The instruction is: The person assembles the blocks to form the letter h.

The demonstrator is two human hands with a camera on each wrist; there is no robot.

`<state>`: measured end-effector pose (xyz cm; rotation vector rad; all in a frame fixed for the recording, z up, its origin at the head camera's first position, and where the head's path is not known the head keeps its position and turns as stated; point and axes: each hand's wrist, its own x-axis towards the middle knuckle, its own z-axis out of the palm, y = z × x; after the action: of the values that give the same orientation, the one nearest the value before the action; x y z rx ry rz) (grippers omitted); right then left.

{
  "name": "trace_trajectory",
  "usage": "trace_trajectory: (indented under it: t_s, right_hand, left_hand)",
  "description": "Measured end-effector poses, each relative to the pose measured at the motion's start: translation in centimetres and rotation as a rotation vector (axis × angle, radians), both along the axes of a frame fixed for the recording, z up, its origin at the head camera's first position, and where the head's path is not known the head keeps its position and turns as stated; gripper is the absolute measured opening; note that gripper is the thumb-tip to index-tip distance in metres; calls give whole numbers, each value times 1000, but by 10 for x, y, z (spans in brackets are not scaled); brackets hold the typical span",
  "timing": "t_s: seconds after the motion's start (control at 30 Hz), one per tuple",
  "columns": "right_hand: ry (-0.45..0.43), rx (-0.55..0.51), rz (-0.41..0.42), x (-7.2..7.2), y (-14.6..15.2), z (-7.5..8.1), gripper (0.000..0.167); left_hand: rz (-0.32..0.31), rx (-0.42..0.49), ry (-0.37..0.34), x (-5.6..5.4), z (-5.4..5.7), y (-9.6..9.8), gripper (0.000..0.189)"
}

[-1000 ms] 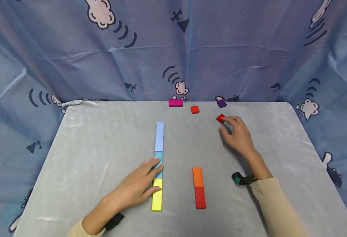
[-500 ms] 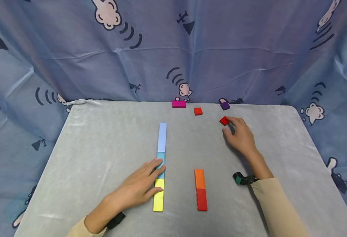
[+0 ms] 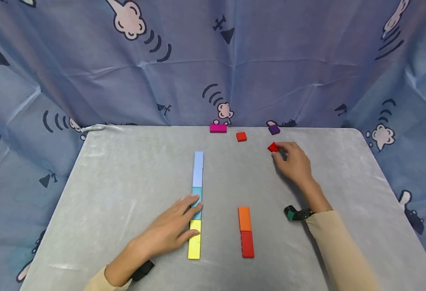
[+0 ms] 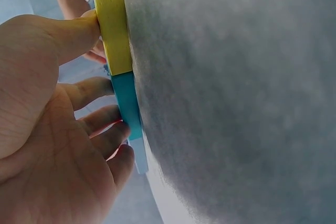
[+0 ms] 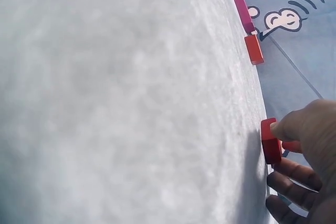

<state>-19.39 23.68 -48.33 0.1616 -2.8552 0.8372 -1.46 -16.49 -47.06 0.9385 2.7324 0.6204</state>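
Note:
A row of flat blocks runs away from me: a yellow block (image 3: 194, 246), then teal (image 3: 197, 191), then light blue (image 3: 198, 171). My left hand (image 3: 165, 228) rests on this row with fingers extended, thumb at the yellow block and fingertips over the teal part. Farther back on the right, my right hand (image 3: 294, 163) pinches a small red block (image 3: 273, 147) between thumb and index finger. In the right wrist view the thumb lies against that red block's (image 5: 270, 142) near face, and the other fingers are spread below.
An orange block (image 3: 244, 218) and a longer red block (image 3: 247, 244) lie end to end between the hands. Along the back edge are a magenta block (image 3: 218, 128), an orange-red block (image 3: 241, 137) and a purple block (image 3: 274, 129), before a blue curtain (image 3: 183, 93).
My right thumb has moved up to the small red block, closing the gap between thumb and index finger. My left hand stays in place on the row.

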Motion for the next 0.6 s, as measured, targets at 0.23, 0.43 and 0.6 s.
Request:
trace_trajectory:
  t_s: [0.23, 0.43, 0.6]
  right_hand:
    - [19, 20, -16, -4, -2, -4, 38]
    - [18, 33, -24, -9, -4, -6, 36]
    - [31, 29, -16, -10, -7, -6, 33]
  left_hand:
    - [5, 10, 11, 0, -1, -1, 71]
    - [3, 8, 5, 1, -1, -1, 71]
    - [3, 7, 9, 0, -2, 0, 71]
